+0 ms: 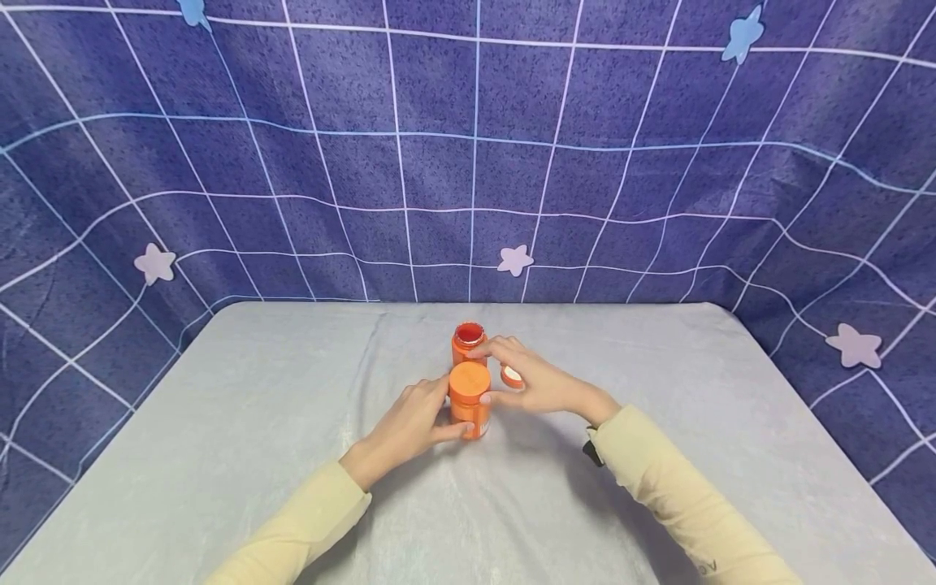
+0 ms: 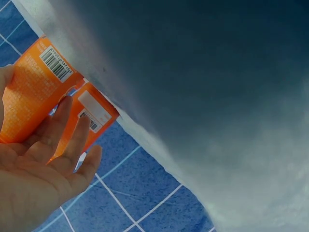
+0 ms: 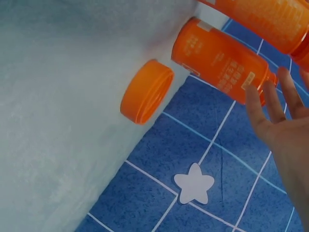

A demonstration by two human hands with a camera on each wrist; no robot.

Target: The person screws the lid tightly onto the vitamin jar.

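An orange bottle with its orange lid on stands upright on the table. My left hand grips its body, thumb across the front and fingers round the left side. On the lid's right side is the thumb of my right hand, with the index finger bent behind the lid; the other fingers extend loosely in the right wrist view. Right behind stands a second orange bottle, uncapped, its mouth showing a red interior. A loose orange lid lies to the right of the bottles, partly hidden by my right hand in the head view.
The table has a light grey cloth. A dark blue curtain with a grid pattern and stars hangs behind it and at both sides. Something dark shows under my right cuff.
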